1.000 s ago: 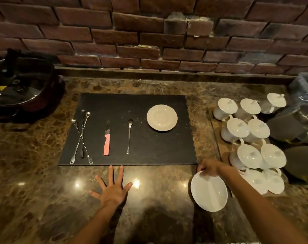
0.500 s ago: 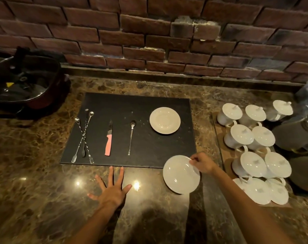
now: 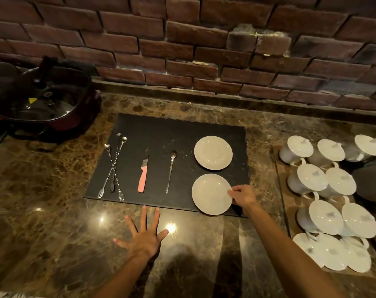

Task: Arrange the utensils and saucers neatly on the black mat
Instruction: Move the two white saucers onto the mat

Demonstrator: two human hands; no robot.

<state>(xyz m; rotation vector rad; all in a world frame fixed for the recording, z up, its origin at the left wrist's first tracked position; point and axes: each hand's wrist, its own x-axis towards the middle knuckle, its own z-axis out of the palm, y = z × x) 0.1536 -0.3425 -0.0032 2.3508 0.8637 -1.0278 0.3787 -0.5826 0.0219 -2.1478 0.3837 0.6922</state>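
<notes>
The black mat (image 3: 178, 130) lies on the marble counter. On its left lie crossed long spoons and forks (image 3: 112, 168), then a pink-handled knife (image 3: 143, 174), then a single long spoon (image 3: 171, 168). A white saucer (image 3: 212, 152) rests at the mat's right. Just in front of it a second white saucer (image 3: 210, 193) sits on the mat's near right corner, its near rim at the mat's edge. My right hand (image 3: 241, 196) pinches that saucer's right rim. My left hand (image 3: 143, 235) is flat on the counter before the mat, fingers spread.
Several white lidded cups (image 3: 331, 190) crowd a tray to the right. A dark lidded electric pan (image 3: 43, 102) stands at the back left. A brick wall (image 3: 204, 44) runs along the back of the counter.
My right hand has carried the second saucer from the counter's near right up and left onto the mat, in front of the first saucer. My left hand has stayed put.
</notes>
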